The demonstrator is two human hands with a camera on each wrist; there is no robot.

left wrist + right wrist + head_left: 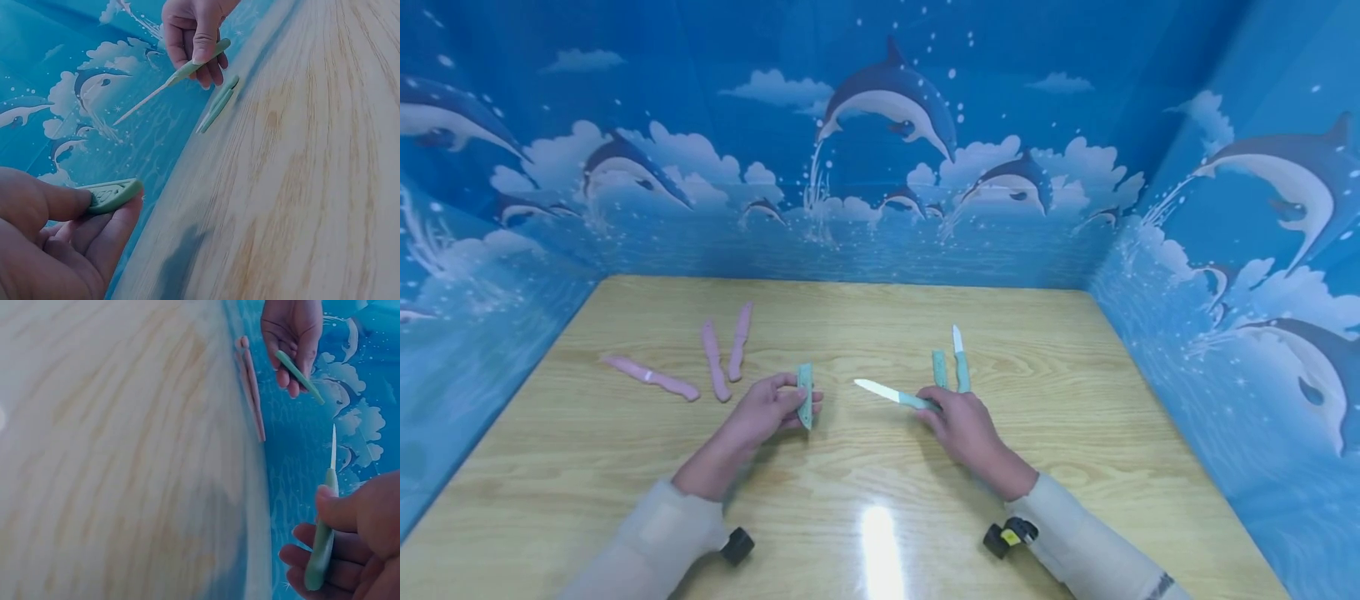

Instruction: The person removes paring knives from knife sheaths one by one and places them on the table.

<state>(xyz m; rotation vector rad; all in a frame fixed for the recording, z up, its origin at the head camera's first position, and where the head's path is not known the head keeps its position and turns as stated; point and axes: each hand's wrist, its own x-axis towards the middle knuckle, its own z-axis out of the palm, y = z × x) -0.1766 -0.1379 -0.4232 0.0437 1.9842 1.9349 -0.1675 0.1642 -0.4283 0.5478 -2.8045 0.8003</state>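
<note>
Above the table point(850, 321), a sheath point(805, 396) is finger-pinched in the left hand point(767, 408) and a knife handle point(914, 401) in the right hand point(964, 421), presumably keeping the blade point(877, 388) clear.

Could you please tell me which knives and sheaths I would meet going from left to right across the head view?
Leftmost pink knife, middle pink knife, rightmost pink knife, held green sheath, held green-handled knife, tabletop green sheath, tabletop green-handled knife.
</note>
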